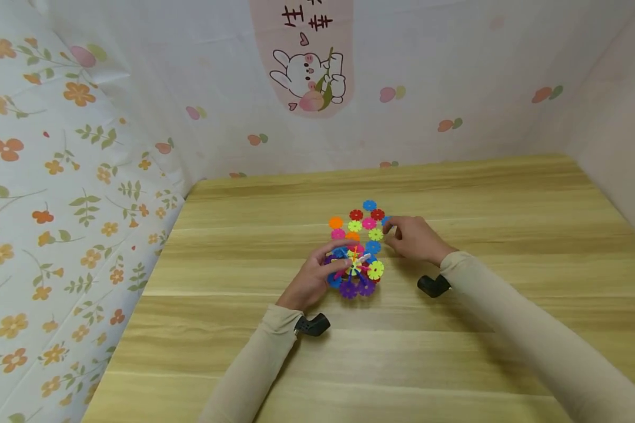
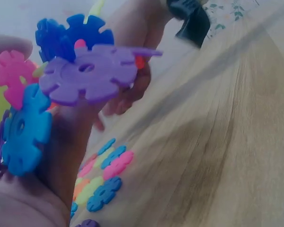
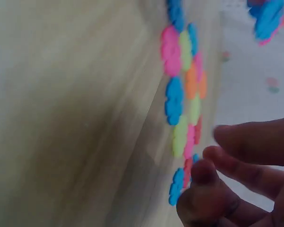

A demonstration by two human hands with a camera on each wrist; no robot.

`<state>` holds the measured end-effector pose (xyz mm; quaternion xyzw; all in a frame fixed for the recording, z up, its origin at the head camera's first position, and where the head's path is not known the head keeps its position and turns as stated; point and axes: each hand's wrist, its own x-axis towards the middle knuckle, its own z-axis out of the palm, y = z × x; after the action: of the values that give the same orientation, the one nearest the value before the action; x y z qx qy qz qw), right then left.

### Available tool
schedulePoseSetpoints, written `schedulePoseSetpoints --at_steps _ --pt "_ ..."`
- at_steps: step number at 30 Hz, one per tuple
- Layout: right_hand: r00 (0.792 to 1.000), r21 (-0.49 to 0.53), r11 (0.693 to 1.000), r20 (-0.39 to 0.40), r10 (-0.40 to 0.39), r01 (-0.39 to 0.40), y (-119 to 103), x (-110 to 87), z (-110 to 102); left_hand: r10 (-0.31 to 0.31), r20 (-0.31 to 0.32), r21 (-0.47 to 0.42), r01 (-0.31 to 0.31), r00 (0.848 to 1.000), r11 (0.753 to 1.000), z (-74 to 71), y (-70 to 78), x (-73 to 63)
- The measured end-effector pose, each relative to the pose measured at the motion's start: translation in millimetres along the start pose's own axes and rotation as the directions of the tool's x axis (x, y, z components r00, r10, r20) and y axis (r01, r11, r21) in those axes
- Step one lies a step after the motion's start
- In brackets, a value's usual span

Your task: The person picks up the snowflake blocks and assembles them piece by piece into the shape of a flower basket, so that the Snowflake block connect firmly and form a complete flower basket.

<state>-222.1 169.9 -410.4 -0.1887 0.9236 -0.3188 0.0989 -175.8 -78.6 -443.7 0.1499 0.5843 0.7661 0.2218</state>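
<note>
My left hand holds a cluster of interlocking snowflake discs, with thumb and fingers gripping its left side. The cluster joins yellow, purple, blue and pink notched discs at angles. Seen close in the left wrist view are a purple disc and a light blue disc of it. My right hand hovers beside the right side of the loose discs, close to a blue disc. In the right wrist view, its thumb and fingers are bent and apart, with nothing visible between them.
Flat loose discs lie behind the cluster on the wood-grain table, among them an orange disc, a red disc and a blue disc. Printed cloth hangs at the table's back and left. Black wrist devices sit on both wrists.
</note>
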Motion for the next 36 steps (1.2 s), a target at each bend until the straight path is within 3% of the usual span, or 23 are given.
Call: schedulePoseSetpoints --at_steps 7,11,19,24,27,30,33,36 --pt "1.0 -0.253 0.967 0.008 0.018 -0.015 2.4 19.5 13.4 -0.017 0.048 0.002 0.017 0.999 1.0 0.3 -2.8 -1.3" --pt "1.0 -0.303 0.953 -0.01 0.02 -0.022 1.2 20.7 17.5 -0.044 0.043 -0.034 0.045 0.998 0.998 0.5 -5.1 -2.3" --pt "0.998 -0.092 0.994 0.002 0.058 -0.058 10.3 14.7 4.2 -0.049 0.097 -0.085 0.057 0.994 0.995 2.4 -0.5 3.8" --pt "1.0 0.065 0.998 -0.016 0.021 -0.02 10.9 3.1 -1.4 -0.063 0.079 -0.135 0.074 0.995 0.988 1.8 0.5 4.7" --pt "1.0 0.26 0.965 0.015 0.025 -0.028 5.2 -6.7 -5.2 -0.069 0.071 -0.168 0.08 0.995 0.983 0.8 0.2 5.2" --pt "0.997 0.437 0.896 0.054 0.053 -0.072 -6.3 -16.9 -9.6 -0.072 0.081 -0.182 0.085 0.994 0.98 -0.2 0.4 5.7" --pt "0.996 0.502 0.861 0.067 0.058 -0.083 -17.1 -26.1 -13.4 -0.074 0.091 -0.177 0.089 0.993 0.98 1.0 0.2 8.1" --pt "0.997 0.515 0.854 0.057 0.043 -0.067 -25.9 -32.1 -14.5 -0.075 0.101 -0.175 0.092 0.992 0.98 2.5 1.0 10.0"
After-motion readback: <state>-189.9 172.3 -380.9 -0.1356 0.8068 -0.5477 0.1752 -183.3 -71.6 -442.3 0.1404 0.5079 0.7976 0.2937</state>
